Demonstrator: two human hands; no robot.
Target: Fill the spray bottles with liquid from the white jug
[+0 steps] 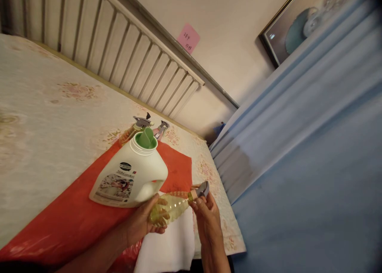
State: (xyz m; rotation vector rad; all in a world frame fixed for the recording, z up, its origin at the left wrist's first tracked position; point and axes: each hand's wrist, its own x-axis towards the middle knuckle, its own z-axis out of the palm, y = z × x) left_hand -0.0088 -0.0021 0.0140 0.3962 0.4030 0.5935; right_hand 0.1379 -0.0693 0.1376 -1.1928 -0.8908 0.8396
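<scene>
A clear yellowish spray bottle [176,206] lies tilted between my hands. Its lower end rests in my left hand [155,215], whose fingers wrap around it and show through the plastic. At the neck, my right hand [207,209] grips the grey spray head [203,189], with the thumb and fingers around its collar. Just beyond my left hand stands a large cream detergent jug [134,173] with a printed label, a green spout in its uncapped mouth. A white cloth or sheet [171,245] is under the hands.
Behind the jug stand an amber spray bottle [131,131] and a pink spray bottle [161,130]. A red plastic sheet [68,213] covers part of the flowered tablecloth [77,110]. A radiator [119,46] lines the wall; a blue curtain [298,165] hangs at the right.
</scene>
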